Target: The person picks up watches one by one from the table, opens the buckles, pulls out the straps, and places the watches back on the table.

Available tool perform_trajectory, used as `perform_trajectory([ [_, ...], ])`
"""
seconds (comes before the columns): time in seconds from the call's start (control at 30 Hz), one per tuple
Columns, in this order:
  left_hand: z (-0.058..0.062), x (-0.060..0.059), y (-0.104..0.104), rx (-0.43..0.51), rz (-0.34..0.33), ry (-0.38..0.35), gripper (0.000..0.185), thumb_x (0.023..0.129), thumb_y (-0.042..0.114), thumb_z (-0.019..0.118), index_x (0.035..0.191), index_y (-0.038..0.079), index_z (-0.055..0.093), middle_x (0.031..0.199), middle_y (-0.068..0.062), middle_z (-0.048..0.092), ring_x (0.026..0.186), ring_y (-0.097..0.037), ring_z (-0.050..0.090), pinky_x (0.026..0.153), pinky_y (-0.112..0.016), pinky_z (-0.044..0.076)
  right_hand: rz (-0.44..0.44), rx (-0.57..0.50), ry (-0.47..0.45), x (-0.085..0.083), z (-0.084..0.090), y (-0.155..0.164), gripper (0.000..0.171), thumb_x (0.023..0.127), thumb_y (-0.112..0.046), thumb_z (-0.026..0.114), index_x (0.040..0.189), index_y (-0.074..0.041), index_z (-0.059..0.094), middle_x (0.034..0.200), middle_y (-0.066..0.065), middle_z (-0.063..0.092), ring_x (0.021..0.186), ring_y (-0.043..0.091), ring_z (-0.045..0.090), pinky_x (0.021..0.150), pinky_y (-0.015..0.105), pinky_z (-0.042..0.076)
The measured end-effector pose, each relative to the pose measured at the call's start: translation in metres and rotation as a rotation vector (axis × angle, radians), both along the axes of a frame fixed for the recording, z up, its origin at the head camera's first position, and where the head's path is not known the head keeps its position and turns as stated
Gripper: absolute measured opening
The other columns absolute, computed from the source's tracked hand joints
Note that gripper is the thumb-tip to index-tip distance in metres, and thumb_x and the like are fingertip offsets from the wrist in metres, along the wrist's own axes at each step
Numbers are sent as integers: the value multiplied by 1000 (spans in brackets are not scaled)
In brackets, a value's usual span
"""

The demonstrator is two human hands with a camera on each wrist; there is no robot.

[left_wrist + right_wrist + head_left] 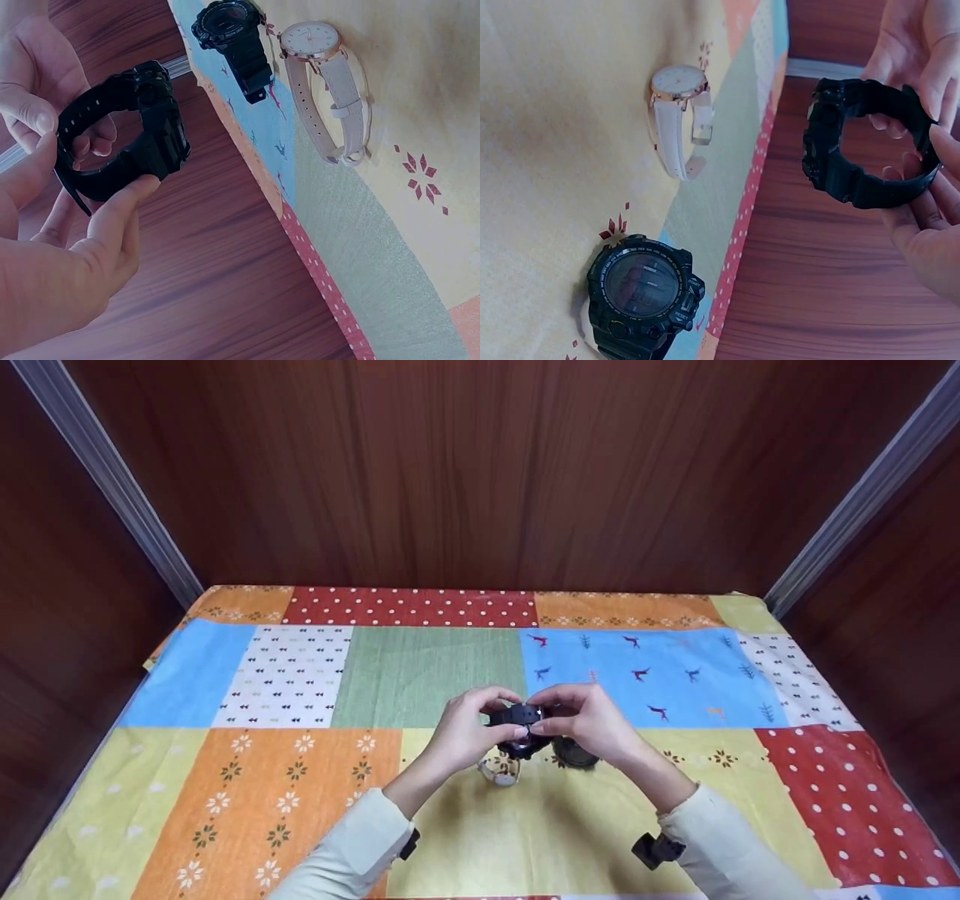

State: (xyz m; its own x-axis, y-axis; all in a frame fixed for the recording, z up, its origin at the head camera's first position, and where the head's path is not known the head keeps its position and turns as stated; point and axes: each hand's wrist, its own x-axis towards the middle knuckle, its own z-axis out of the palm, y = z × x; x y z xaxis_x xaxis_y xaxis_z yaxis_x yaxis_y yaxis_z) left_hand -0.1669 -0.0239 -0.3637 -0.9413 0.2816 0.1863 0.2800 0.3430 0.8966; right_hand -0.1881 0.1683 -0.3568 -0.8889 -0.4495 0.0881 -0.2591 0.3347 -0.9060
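A black wristwatch (pixel 525 746), its strap looped round, is held in the air above the table by both hands. My left hand (pixel 463 733) pinches the strap on one side, with fingertips against the band. My right hand (pixel 592 721) grips the strap's other side, thumb and fingers meeting near the overlapping ends. In the right wrist view the held watch's case (pixel 825 139) faces away from the fingers. Below lie a second black digital watch (pixel 641 285), dial up, and a watch with a pale strap and white dial (pixel 311 37). Fingers partly hide the strap ends.
A patchwork-patterned cloth (pixel 300 810) covers the table. Brown wood-grain panels (pixel 450 472) stand behind it and on both sides, with grey metal strips (pixel 124 487) at the corners. A dark wrist device (pixel 658 849) sits by the right sleeve.
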Motion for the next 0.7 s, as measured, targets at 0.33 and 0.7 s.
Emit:
perform_trajectory([
  [0.33, -2, 0, 0, 2, 18, 16, 24, 76, 12, 74, 98, 8, 67, 94, -6, 64, 90, -21, 58, 78, -37, 46, 0, -8, -15, 0, -1, 0, 29, 76, -3, 72, 102, 7, 65, 93, 17, 66, 82, 19, 63, 74, 27, 51],
  [0.7, 0, 0, -3, 24, 13, -10, 24, 78, 8, 72, 100, 3, 65, 94, -5, 65, 92, -22, 57, 79, -36, 47, -8, -30, -42, 0, -2, 3, 30, 76, -6, 72, 102, 5, 65, 93, 16, 67, 82, 19, 64, 74, 28, 51],
])
